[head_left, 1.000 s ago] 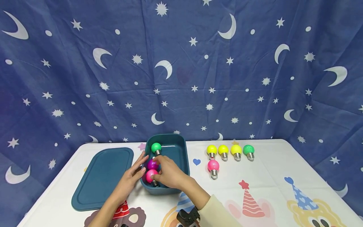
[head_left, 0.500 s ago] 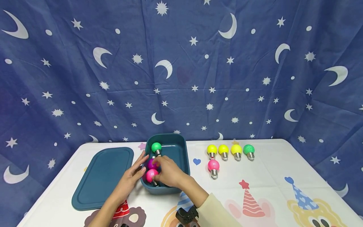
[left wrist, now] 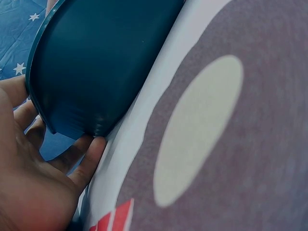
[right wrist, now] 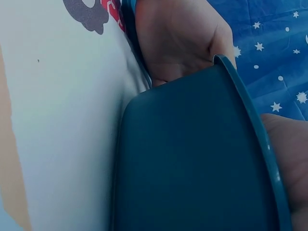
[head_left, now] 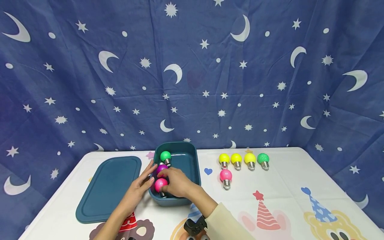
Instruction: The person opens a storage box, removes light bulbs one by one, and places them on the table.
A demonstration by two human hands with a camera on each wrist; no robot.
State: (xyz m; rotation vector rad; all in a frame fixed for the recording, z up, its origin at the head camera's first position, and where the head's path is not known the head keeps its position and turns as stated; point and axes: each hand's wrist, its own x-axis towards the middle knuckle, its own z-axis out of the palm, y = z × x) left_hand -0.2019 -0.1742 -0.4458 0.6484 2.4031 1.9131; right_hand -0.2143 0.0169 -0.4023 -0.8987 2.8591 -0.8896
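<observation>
A dark teal box [head_left: 187, 163] holds a green light bulb [head_left: 165, 155], a purple light bulb [head_left: 162, 169] and a pink light bulb [head_left: 160, 185], lined up along its left wall. My right hand [head_left: 178, 182] reaches into the box, with curled fingers and thumb about the pink bulb; one finger overlaps the purple bulb's lower edge. The right wrist view shows mostly the box wall [right wrist: 192, 154], so the fingertips are hidden there. My left hand [head_left: 136, 191] rests its spread, fairly straight fingers against the box's left outer side, also seen in the left wrist view as fingertips [left wrist: 98, 144] on the wall.
The matching flat lid [head_left: 109, 186] lies left of the box. To the right, several yellow bulbs [head_left: 236, 159] and a textured green bulb [head_left: 263, 158] stand in a row, with another pink bulb [head_left: 226, 176] below. A starry blue curtain [head_left: 192, 73] hangs behind the table.
The purple bulb has shifted slightly toward the green one. My right index finger has slid off its top to its lower edge. The pink bulb has turned a little; my left hand stays put.
</observation>
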